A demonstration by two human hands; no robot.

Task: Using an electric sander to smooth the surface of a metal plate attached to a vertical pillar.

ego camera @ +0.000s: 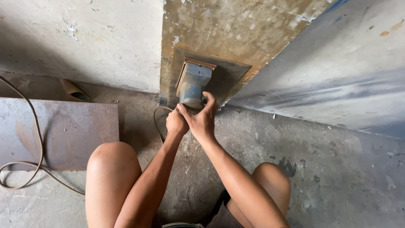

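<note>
Both hands [192, 118] clasped on sander [193, 82] — just ahead, pressed against wall [228, 33]

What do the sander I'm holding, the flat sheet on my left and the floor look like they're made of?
Sander: grey body, probably moulded plastic or painted metal, matte and dusty. Flat sheet: likely steel, with dull brown rust tint and a straight thin edge. Floor: apparently bare concrete, grey, rough and stained.

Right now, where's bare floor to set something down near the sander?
Bare concrete floor right of the right knee, below the grey wall. A smaller patch lies between the rusty metal plate and the left hand. Crowded: both hands on the sander, right hand, and the cord looping lower left.
</note>
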